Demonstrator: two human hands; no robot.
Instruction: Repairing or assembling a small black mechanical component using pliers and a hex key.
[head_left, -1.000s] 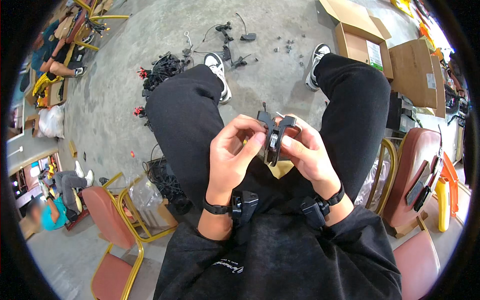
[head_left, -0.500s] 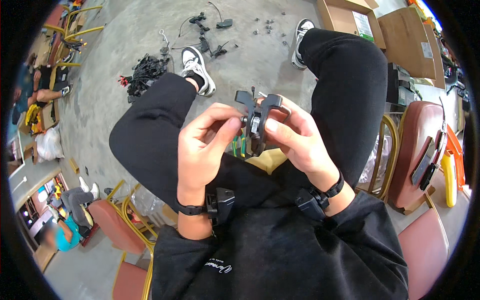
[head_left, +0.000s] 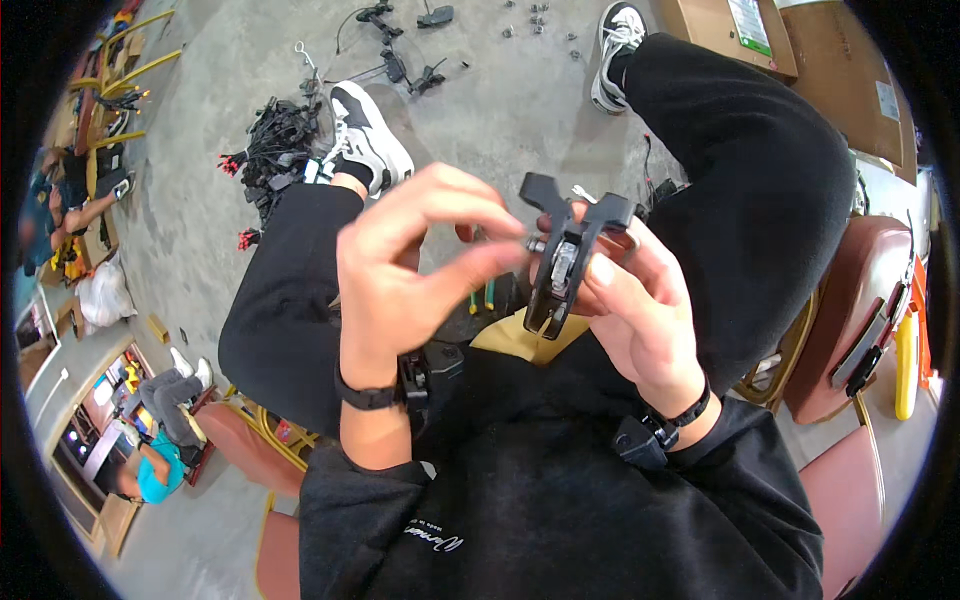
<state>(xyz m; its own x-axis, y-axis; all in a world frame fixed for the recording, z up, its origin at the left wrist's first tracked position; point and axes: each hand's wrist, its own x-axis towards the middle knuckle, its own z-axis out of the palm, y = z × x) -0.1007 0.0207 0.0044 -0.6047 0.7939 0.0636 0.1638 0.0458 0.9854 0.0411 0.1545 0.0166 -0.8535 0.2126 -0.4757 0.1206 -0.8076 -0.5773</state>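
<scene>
My right hand (head_left: pixel 640 300) holds a black clamp-like bracket (head_left: pixel 560 270) upright before my lap, thumb on its near side and fingers behind. Two flared prongs spread at its top, and a pale metallic piece sits in its middle slot. From its left side sticks a small metal screw (head_left: pixel 536 244). My left hand (head_left: pixel 410 265), a little blurred, has thumb and index fingertips closed in at that screw's end. A bent metal rod shows partly behind the bracket, by my right fingers. Below the hands lie green-handled pliers (head_left: pixel 488 296), mostly hidden, and a yellow piece (head_left: pixel 525 338).
A heap of black cables (head_left: pixel 275 140) with red ends lies left of my left shoe (head_left: pixel 370 135). More black parts (head_left: pixel 395 65) and several small metal pieces (head_left: pixel 538 20) are on the floor ahead. Cardboard boxes (head_left: pixel 850 80) and a reddish chair (head_left: pixel 850 320) stand at right. People sit far left.
The bracket and my right hand have shifted right and slightly nearer. My left hand has turned, with its fingers more extended toward the screw. The whole view has shifted a little.
</scene>
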